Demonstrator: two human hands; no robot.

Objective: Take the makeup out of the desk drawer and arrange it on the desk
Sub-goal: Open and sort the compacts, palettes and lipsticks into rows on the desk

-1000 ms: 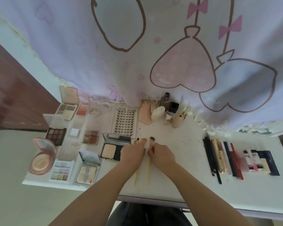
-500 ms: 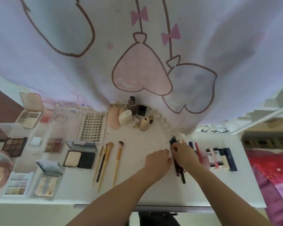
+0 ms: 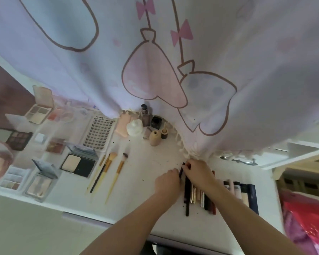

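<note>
Since 0.5 s ago both hands stay at the pencil row, no longer at the brushes as they were 1.0 s ago; the brushes lie where they were left. Right hand (image 3: 198, 172) has crept a bit toward the curtain hem, fingertips curled on the top end of a dark pencil (image 3: 187, 196); pinching it as far as the view shows. Left hand (image 3: 167, 183) sits just beside it, fingers curled down at the left edge of the row; whether it grips anything cannot be told.

Pencil row (image 3: 201, 196): slim sticks lying parallel on the white desk (image 3: 151, 199), touching side by side. Black on the left, then gold and pale ones, dark red on the right. The longest black one reaches nearest the desk's front edge. Right of the forearm, more tubes (image 3: 236, 188), pink, cream and navy, in the same line.

Three brushes (image 3: 107, 172) with yellow handles lie mid-desk, bristles toward the curtain (image 3: 155, 70). Open palettes and compacts (image 3: 77, 162) fill the left end, beside a lash tray (image 3: 99, 132). Small bottles (image 3: 145, 124) cluster at the back, against the hem.
</note>
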